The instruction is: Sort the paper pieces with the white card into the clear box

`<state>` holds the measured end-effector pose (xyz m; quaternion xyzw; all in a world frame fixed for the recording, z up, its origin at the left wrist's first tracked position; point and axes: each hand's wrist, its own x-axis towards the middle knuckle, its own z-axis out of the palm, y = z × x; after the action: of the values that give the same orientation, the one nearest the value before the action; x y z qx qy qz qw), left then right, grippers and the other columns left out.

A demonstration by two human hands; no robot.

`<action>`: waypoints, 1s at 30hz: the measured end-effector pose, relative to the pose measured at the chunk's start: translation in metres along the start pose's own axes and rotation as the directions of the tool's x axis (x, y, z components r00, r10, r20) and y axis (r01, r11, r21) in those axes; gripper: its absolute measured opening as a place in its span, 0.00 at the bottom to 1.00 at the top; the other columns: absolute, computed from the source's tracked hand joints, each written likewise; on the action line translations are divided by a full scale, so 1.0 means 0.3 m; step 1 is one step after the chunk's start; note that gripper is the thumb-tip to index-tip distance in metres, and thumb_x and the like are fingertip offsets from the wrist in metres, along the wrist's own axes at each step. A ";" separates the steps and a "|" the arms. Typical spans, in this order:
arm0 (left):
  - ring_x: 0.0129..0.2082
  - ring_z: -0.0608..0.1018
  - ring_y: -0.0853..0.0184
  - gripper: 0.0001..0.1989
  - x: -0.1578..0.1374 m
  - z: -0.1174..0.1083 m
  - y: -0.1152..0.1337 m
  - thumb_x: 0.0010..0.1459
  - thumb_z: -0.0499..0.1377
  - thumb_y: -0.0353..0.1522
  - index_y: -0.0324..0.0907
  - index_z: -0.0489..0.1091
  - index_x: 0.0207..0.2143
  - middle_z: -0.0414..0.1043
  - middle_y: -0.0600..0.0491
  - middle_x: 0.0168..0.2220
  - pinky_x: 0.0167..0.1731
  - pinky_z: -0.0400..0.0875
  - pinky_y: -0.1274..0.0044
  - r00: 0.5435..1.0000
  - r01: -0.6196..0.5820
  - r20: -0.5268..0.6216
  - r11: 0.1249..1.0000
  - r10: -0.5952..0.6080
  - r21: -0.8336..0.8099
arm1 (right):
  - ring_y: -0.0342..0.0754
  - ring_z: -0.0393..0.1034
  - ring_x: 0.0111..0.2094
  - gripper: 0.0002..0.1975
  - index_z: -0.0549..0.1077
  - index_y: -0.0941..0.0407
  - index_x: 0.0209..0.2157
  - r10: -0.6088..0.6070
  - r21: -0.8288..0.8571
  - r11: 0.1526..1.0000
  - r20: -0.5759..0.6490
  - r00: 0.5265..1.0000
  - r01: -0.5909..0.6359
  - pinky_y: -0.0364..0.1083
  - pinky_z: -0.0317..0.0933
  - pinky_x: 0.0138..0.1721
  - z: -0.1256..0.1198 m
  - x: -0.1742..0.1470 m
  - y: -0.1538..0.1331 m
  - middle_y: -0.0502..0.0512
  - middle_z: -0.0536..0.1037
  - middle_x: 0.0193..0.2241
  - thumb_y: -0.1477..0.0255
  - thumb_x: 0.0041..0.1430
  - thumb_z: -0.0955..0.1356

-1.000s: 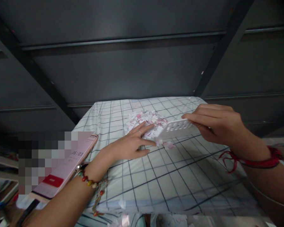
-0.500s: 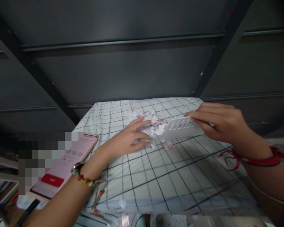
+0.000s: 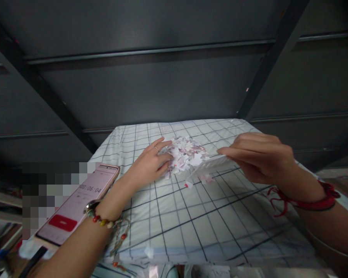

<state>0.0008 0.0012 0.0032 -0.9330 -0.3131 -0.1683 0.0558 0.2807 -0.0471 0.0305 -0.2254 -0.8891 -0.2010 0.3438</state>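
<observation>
A heap of torn paper scraps [image 3: 185,152] lies on the checked cloth [image 3: 174,216]. At its left side rests my left hand [image 3: 150,162], fingers apart and touching the scraps, with nothing gripped. My right hand [image 3: 261,156] pinches a white slotted plastic piece [image 3: 211,166] by its right end. That piece leans over the cloth at the heap's right edge, tilted so its slots are barely visible. Two small scraps, one a pinkish scrap [image 3: 206,179] and one with a red mark [image 3: 188,185], lie just in front of it.
To the left, a phone [image 3: 81,200] shows a running timer, with a cable at its lower end. A dark panelled wall [image 3: 150,88] stands behind the table. One stray scrap [image 3: 149,251] lies at the cloth's front edge, and more clutter shows below it.
My left hand has drawn back left, uncovering more of the heap. The white slotted piece has tipped flatter in my right hand, which has shifted slightly left.
</observation>
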 end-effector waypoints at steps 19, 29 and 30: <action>0.61 0.54 0.49 0.10 -0.004 0.025 0.001 0.58 0.53 0.27 0.39 0.72 0.40 0.54 0.46 0.59 0.56 0.57 0.58 0.998 0.052 -0.018 0.998 -0.052 -0.024 | 0.42 0.58 0.23 0.12 0.65 0.55 0.39 -0.054 -0.185 0.981 0.067 0.996 0.065 0.44 0.51 0.24 0.015 0.003 -0.011 0.49 0.67 0.21 0.83 0.54 0.61; 0.60 0.54 0.50 0.11 -0.002 0.025 0.001 0.57 0.53 0.26 0.37 0.73 0.40 0.53 0.43 0.59 0.57 0.55 0.59 0.999 0.016 -0.045 0.999 -0.017 -0.034 | 0.44 0.58 0.24 0.15 0.64 0.55 0.39 -0.060 -0.284 0.956 0.066 0.996 0.076 0.45 0.52 0.24 0.003 0.003 -0.003 0.49 0.67 0.21 0.85 0.51 0.60; 0.60 0.55 0.50 0.11 -0.002 0.023 0.002 0.57 0.53 0.26 0.37 0.73 0.40 0.52 0.42 0.59 0.57 0.55 0.59 0.999 0.016 -0.046 0.999 -0.017 -0.037 | 0.44 0.58 0.24 0.16 0.64 0.55 0.39 -0.063 -0.314 0.946 0.063 0.996 0.079 0.45 0.52 0.24 0.002 0.002 -0.001 0.49 0.67 0.21 0.85 0.50 0.60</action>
<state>0.0028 0.0018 -0.0036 -0.9271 -0.3163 -0.1962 0.0447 0.2799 -0.0468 0.0307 -0.2505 -0.8616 -0.3472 0.2727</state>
